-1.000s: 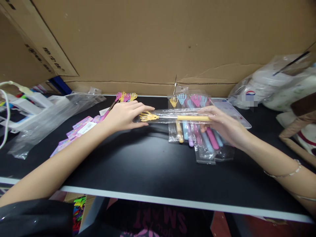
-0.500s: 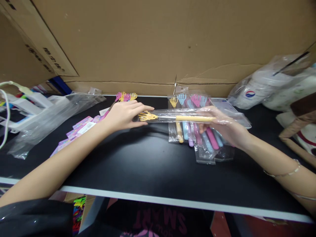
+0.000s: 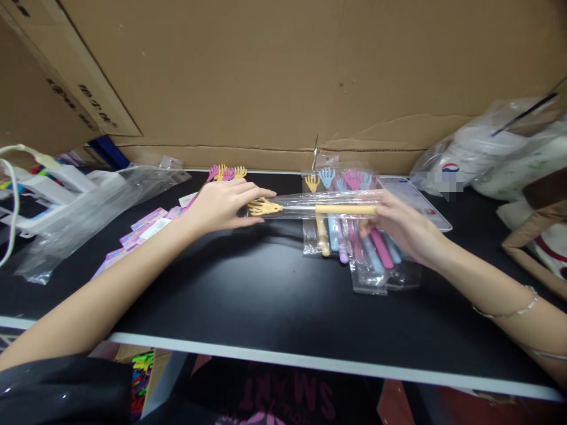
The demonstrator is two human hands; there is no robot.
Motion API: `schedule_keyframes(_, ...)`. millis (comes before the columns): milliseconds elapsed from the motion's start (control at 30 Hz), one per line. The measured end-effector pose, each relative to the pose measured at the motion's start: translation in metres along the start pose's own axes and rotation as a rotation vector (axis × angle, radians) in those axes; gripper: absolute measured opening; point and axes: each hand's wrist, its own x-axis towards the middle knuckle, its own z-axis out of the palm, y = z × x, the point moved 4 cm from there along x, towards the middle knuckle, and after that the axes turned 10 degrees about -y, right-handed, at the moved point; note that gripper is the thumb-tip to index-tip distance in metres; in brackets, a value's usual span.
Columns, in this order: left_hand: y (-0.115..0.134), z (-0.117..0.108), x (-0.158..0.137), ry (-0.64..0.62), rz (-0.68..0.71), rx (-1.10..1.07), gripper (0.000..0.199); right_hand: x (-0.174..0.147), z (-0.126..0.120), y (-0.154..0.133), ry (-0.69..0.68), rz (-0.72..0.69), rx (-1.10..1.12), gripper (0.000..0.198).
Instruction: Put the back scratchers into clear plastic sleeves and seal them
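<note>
A yellow back scratcher (image 3: 345, 210) with a hand-shaped head and a metal shaft lies level inside a clear plastic bag (image 3: 296, 199), held above the black table. My left hand (image 3: 224, 205) is at its clawed head, fingers above and thumb below. At the handle's end, my right hand (image 3: 394, 221) is closed on the scratcher and the bag. Beneath and behind it lie several bagged back scratchers (image 3: 336, 236) in yellow, blue, purple and pink. Beyond my left hand, pink and yellow scratcher heads (image 3: 227, 172) show; my hand and forearm partly hide the rest.
Purple printed cards (image 3: 148, 227) fan out beside my left forearm. Clear plastic bags (image 3: 95, 206) and a white rack (image 3: 66, 183) stand left. A phone-like flat object (image 3: 416, 198), a bagged cup (image 3: 473, 156) and a plush toy (image 3: 544, 206) are right. Cardboard (image 3: 283, 77) walls the back.
The fingers of my right hand have shifted, and the loose plastic that lay over that hand no longer shows there. My left hand and the scratcher have barely moved.
</note>
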Motion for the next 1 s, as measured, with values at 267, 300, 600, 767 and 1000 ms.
schedule_keyframes(267, -0.001, 0.004, 0.000, -0.038, 0.007, 0.009, 0.051, -0.001, 0.001, -0.001, 0.010, 0.011, 0.027, 0.035)
schedule_keyframes(300, 0.000, 0.004, 0.000, -0.039, 0.012, 0.011, 0.052, -0.001, 0.001, -0.001, 0.013, 0.015, 0.025, 0.037)
schedule_keyframes(600, 0.004, 0.004, 0.000, -0.028, 0.090, 0.006, 0.047, -0.002, 0.003, -0.005, 0.014, 0.056, 0.066, 0.035)
schedule_keyframes(767, 0.004, 0.004, 0.000, -0.050, 0.080, 0.023, 0.048, -0.001, 0.008, -0.009, -0.048, 0.086, 0.047, 0.044)
schedule_keyframes(1000, 0.006, 0.004, 0.001, -0.063, 0.075, 0.039, 0.049, -0.002, 0.005, -0.007, -0.026, 0.117, 0.064, 0.053)
